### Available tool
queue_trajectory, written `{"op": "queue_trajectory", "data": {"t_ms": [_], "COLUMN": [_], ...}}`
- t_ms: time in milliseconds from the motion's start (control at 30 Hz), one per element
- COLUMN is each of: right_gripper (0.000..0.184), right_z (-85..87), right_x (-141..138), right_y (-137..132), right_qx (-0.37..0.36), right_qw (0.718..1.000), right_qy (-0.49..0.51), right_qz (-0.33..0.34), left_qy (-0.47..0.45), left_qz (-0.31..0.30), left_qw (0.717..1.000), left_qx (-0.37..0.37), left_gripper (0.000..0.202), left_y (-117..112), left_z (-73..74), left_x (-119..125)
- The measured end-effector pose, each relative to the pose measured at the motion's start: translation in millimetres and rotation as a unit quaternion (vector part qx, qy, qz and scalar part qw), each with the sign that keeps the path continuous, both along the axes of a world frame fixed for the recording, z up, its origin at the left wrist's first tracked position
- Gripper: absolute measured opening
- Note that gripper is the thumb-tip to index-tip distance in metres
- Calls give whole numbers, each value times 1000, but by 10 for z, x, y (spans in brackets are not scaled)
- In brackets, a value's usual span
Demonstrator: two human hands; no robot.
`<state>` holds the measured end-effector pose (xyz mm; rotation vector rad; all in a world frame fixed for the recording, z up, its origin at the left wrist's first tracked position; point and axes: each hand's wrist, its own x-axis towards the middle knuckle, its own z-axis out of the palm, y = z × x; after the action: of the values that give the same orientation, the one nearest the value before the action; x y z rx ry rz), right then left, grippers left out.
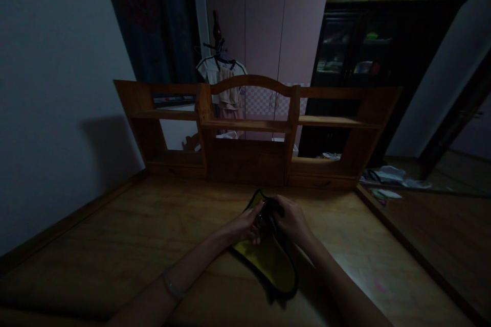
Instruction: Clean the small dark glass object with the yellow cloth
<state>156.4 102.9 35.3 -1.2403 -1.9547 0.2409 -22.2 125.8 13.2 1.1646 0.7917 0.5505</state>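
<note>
Left hand (245, 226) pinches a small shiny dark piece (262, 218) over a yellow, black-edged fabric pouch (270, 265); right hand (292, 220) grips its far right edge, probably to steady it. Pouch is mid-board, over light-brown wooden planks (172, 222). Far: brown wooden shelf unit (247, 125), 1 pale-pink wardrobe (264, 41). Dim room.

bare left forearm (203, 255), thin pale bracelet (171, 286) looped round it, material kinda lost in the dim, right forearm (333, 271) just bare, left hand (244, 226) and right hand (293, 219) too
</note>
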Motion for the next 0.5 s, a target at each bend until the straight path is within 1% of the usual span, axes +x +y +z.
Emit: {"op": "queue_trajectory", "data": {"t_ms": [167,367,433,500], "right_gripper": [34,25,26,27], "right_z": [2,17,19,14], "right_x": [-20,5,16,19], "right_y": [-20,-23,-17,-11], "right_qx": [-15,-54,-60,-64], "right_qw": [1000,996,995,996], "right_qy": [3,-2,-8,-22], "right_qz": [21,74,75,56], "left_qy": [21,34,39,42], "left_qz": [-17,-43,-42,-38], "left_qw": [999,998,997,998], "left_qx": [16,42,43,42], "left_gripper": [71,68,69,71], "left_y": [26,0,-10,-15], "left_z": [-48,-21,-17,-18], "left_x": [-6,-22,-26,-28]}}
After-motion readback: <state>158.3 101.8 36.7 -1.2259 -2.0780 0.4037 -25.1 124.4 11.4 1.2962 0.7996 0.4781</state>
